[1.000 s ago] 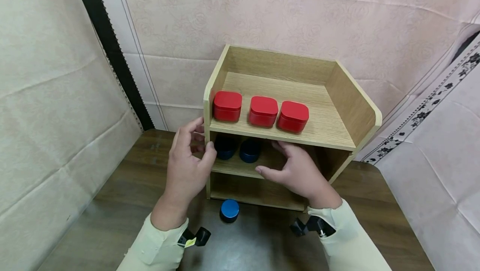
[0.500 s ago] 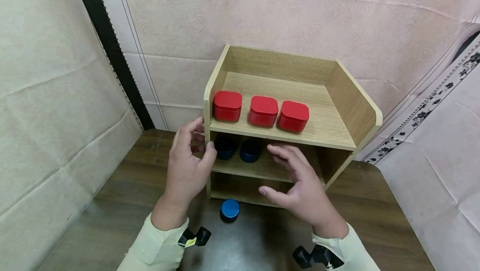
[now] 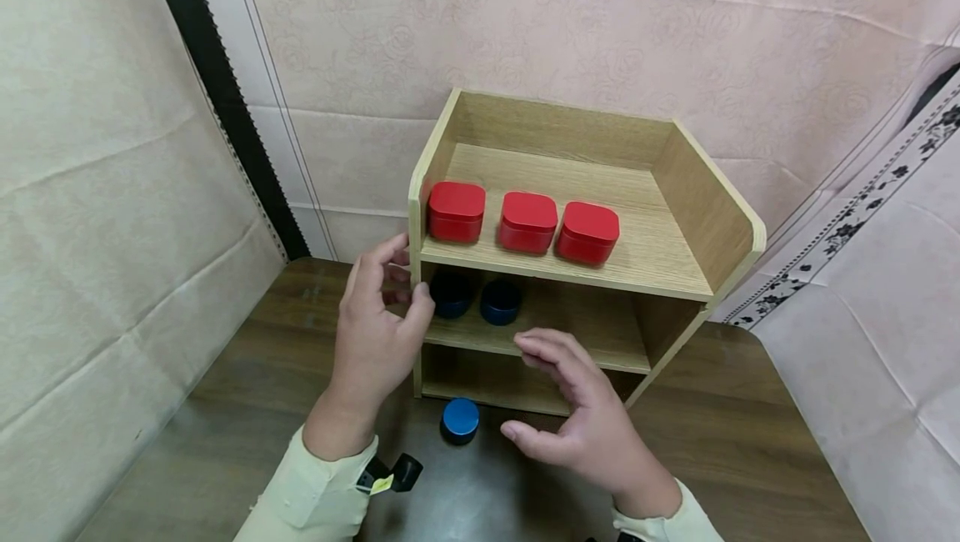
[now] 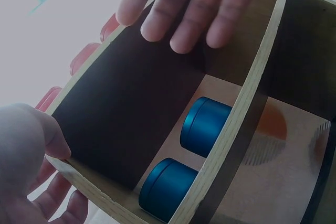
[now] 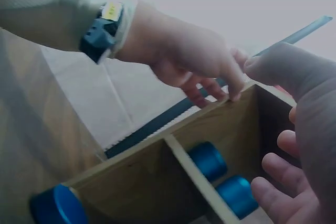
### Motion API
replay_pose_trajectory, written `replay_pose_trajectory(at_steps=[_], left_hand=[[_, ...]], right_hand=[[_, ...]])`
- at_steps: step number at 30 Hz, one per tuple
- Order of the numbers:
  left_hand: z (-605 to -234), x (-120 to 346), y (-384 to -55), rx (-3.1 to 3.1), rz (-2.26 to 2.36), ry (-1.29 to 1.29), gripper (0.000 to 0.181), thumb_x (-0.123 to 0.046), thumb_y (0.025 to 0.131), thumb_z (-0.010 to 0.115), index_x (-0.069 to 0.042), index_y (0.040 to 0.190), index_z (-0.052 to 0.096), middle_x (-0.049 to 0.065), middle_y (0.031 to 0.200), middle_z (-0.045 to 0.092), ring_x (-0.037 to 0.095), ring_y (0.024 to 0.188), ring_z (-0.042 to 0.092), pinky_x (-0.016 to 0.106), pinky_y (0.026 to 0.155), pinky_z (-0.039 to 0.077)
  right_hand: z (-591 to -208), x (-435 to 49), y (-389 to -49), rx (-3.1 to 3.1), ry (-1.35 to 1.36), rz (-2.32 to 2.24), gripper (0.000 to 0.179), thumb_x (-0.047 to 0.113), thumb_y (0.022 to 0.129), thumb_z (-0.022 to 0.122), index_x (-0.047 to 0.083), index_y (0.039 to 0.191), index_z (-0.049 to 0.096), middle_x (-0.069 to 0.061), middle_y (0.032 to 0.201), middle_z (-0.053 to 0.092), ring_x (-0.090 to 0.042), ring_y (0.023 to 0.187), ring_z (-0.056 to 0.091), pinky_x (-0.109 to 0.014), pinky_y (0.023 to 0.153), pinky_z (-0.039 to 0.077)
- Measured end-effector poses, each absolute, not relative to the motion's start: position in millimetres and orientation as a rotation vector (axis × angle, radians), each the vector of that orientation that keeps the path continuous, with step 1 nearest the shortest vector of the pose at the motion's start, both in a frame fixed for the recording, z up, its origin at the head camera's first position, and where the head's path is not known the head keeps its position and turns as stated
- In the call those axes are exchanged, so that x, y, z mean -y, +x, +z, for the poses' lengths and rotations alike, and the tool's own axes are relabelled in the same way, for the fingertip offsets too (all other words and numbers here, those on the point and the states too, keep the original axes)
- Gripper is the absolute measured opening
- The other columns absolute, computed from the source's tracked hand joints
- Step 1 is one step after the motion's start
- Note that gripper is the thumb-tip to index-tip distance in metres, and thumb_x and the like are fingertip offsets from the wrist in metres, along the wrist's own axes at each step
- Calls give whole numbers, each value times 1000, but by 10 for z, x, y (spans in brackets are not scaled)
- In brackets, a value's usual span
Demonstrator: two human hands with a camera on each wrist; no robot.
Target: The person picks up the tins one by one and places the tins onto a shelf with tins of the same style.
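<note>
My left hand [image 3: 378, 321] holds the left side panel of a small wooden shelf unit [image 3: 555, 167], thumb at its front edge and fingers round the outside. In the left wrist view that thumb [image 4: 52, 135] rests by the panel's edge. My right hand [image 3: 577, 409] is held in the air before the lower shelf, fingers spread from the thumb, nothing between them. Left of it a round blue tin [image 3: 460, 417] stands on the table. Two more blue tins [image 4: 207, 124] sit side by side on the middle shelf, at its left end.
Three red rounded boxes [image 3: 528, 223] form a row along the top shelf's front edge, from the left side. The unit stands on a dark wooden table [image 3: 750, 442]. Pale patterned cloth [image 3: 570, 33] hangs behind and at both sides.
My right hand has come out of the middle shelf and moved down toward the front, near the tin on the table. The left hand, tins and boxes stay put.
</note>
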State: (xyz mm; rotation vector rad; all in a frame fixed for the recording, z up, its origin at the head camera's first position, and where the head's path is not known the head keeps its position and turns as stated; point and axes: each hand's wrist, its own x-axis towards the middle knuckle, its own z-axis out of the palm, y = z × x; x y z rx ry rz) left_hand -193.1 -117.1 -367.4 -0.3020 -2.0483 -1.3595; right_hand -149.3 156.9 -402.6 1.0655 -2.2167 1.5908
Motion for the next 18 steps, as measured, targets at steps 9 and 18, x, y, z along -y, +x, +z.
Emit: replay_pose_trajectory(at_steps=[9, 18], left_hand=[[-3681, 1172, -1934, 2044, -1341, -304, 62, -2, 100, 71, -15, 158, 56, 12, 136, 64, 17, 110, 67, 29, 86, 62], [-3680, 1169, -1930, 2051, -1336, -295, 62, -2, 100, 72, -15, 158, 56, 11, 135, 64, 15, 109, 65, 32, 87, 62]], right_hand=[[-4280, -1477, -1473, 2279, 1083, 1660, 82, 7, 86, 98, 16, 158, 60, -12, 158, 57, -21, 143, 62, -30, 123, 52], [-4485, -1421, -1523, 2348, 1043, 1667, 76, 19, 90, 97, 23, 157, 61, -2, 156, 61, -20, 143, 63, -30, 123, 52]])
